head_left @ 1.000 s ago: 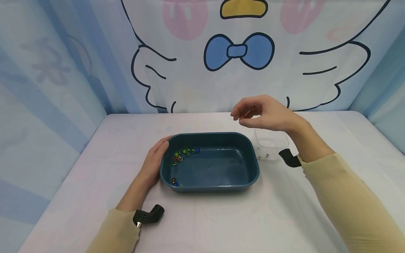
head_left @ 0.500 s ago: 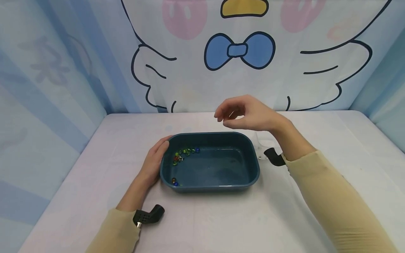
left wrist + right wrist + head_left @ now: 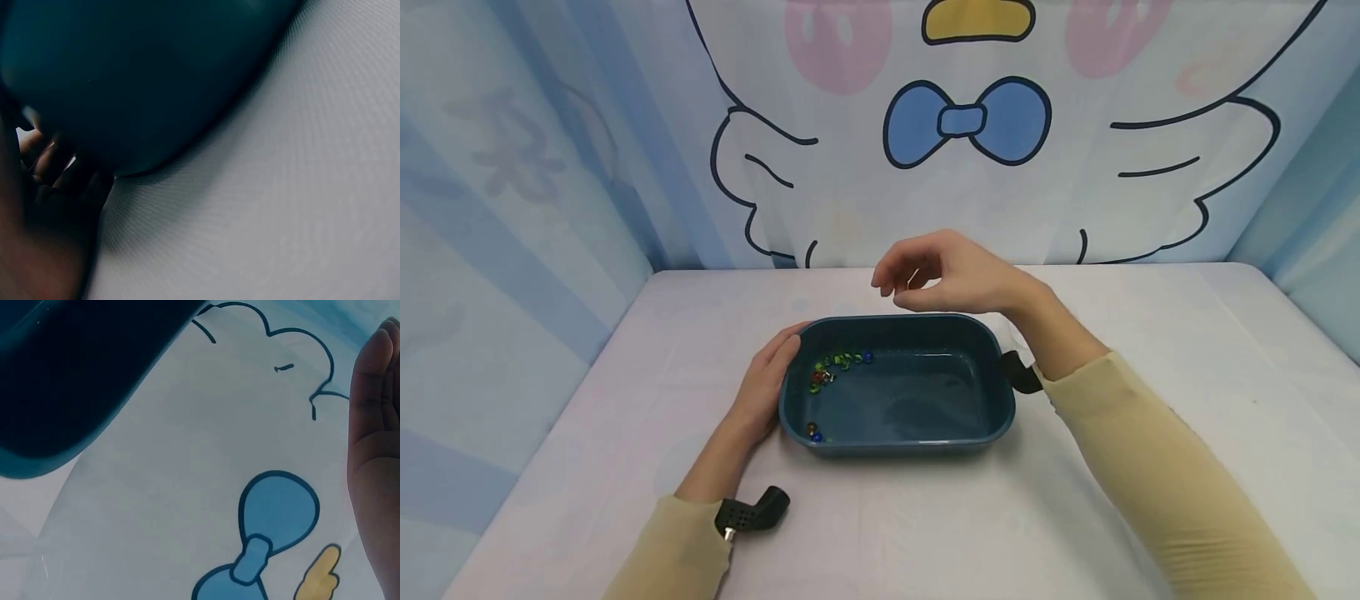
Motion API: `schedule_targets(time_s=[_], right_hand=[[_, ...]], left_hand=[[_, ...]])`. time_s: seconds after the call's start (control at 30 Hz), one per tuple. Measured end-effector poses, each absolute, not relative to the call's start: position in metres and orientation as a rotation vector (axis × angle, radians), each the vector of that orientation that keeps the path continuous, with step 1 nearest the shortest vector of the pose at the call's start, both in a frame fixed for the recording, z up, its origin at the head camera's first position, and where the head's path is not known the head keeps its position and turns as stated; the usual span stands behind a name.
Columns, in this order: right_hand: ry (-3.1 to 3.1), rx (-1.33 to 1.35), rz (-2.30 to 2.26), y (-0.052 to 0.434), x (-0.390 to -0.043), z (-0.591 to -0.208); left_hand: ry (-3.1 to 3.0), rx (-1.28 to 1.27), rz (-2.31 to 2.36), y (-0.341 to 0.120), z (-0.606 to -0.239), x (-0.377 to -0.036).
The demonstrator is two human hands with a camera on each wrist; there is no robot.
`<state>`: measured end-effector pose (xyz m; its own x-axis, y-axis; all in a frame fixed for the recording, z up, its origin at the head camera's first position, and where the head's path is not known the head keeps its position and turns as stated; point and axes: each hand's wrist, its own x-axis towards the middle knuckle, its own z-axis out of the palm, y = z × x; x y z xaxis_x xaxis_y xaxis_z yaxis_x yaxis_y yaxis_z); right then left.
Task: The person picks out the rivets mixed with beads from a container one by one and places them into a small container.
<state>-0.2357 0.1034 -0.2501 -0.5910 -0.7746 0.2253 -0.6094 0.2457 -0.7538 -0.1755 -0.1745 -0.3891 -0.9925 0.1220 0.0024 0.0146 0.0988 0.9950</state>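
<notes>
Leftward since the earlier frames, the right hand (image 3: 951, 277) has travelled from above a clear container, now hidden behind the arm, to hover over the far rim of the dark teal basin (image 3: 992, 417). From the left: the left hand (image 3: 765, 386) rests flat against the basin's left wall, fingers relaxed, steadying it. Small coloured beads (image 3: 838, 364) lie in shallow water near that wall, two more at the near left corner. The right hand's fingers hang loosely curled, holding nothing. It seems poised to dip in; picking up a bead would call for lowering further left.
</notes>
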Motion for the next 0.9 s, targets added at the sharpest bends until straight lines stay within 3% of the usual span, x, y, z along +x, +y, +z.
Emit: schedule_targets(time_s=[0.9], right_hand=[[2.127,-1.325,-1.193,0.056,-0.247,-0.283]], left_hand=[[2.233,0.16,2.069,-0.176,-0.39,-0.177]])
